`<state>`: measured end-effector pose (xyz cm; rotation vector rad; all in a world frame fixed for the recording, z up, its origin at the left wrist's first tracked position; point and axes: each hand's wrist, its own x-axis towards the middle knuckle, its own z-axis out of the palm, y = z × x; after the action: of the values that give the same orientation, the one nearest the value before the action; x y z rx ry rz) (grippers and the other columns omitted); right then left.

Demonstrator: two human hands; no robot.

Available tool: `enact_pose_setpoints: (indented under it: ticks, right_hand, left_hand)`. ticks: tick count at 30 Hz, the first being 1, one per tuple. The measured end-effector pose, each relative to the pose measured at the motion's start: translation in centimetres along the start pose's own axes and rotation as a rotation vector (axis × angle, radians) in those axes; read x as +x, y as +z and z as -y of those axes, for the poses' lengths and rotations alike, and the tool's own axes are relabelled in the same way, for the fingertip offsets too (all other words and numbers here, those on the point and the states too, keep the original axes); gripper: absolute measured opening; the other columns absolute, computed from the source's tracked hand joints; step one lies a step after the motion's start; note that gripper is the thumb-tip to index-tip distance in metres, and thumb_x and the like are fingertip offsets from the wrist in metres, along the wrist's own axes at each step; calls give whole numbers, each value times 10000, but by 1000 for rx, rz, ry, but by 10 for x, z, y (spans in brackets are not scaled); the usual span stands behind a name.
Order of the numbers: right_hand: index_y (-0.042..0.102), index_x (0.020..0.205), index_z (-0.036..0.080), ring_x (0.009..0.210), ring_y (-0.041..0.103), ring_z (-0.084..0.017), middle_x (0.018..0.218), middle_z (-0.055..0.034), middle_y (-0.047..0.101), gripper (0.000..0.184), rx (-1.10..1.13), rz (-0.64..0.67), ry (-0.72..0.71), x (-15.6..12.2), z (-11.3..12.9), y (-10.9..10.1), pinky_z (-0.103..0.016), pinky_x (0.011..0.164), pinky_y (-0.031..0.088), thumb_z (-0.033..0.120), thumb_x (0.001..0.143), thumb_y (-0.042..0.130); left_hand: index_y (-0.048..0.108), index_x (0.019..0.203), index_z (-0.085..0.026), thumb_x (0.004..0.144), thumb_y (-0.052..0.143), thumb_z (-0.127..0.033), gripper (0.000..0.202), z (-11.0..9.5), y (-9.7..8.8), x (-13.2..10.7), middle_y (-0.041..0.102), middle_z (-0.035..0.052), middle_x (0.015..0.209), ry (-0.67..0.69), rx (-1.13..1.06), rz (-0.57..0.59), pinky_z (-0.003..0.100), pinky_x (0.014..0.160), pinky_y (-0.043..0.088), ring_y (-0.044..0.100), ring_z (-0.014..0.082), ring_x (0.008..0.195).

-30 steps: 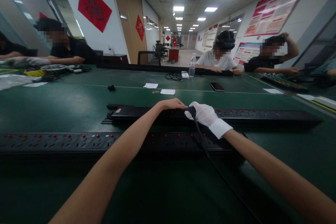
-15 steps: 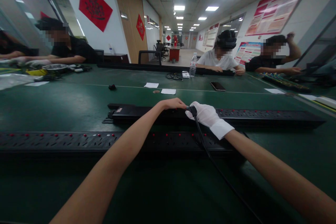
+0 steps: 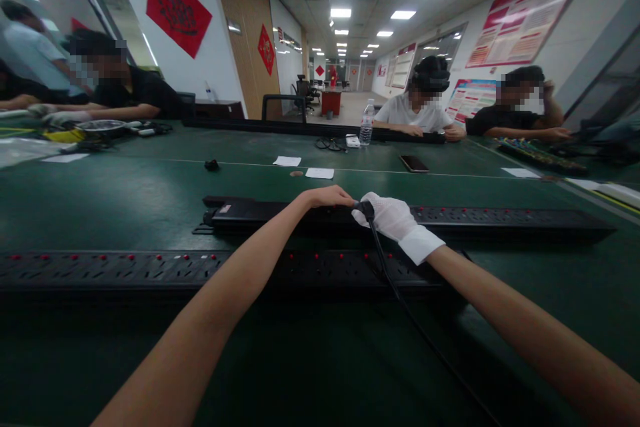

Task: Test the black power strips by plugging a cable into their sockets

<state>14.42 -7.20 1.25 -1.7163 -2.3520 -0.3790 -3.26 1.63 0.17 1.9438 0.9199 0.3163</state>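
Note:
My right hand [image 3: 393,217], in a white glove, is closed around a black plug [image 3: 368,209]. From the plug a black cable [image 3: 406,307] runs down toward the lower right. My bare left hand [image 3: 330,197] has its fingers pinched together at the plug's left end; the exact contact is partly hidden. Both hands are over a long black power strip [image 3: 505,219] with red lights or buttons along it. Nearer to me lies a second black power strip [image 3: 115,268], partly covered by my left forearm.
Across the green table [image 3: 150,200] are paper slips [image 3: 320,173], a phone [image 3: 414,163], a water bottle [image 3: 367,123] and a small black piece [image 3: 212,165]. A long black bar [image 3: 300,130] lies at the far edge. Several people sit around the table.
My hands and the plug keep nearly the same place. The view shifts slightly. At the far left a standing person has come into view, and the person at right has lowered a raised hand.

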Motion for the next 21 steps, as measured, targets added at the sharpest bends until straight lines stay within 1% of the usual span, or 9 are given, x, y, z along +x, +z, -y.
enact_pose_setpoints:
  ticks: [9,21]
  right_hand:
    - [544,937,215,660,592,-173,690,-45,631,457,-10,1,7,1,-1,1,-243,544,312,592,777,342]
    - [545,937,216,648,591,-171,698,-47,634,471,-14,-2,-4,0,0,-1,-242,526,305,603,780,328]
  left_hand:
    - [685,907,-170,738,587,-366,277,1,0,0,669,44,911,4,-6,-4,253,715,416,575,141,779]
    - [677,932,-177,739,584,-358,280,2,0,0,669,41,910,3,-21,8,248,706,416,573,135,772]
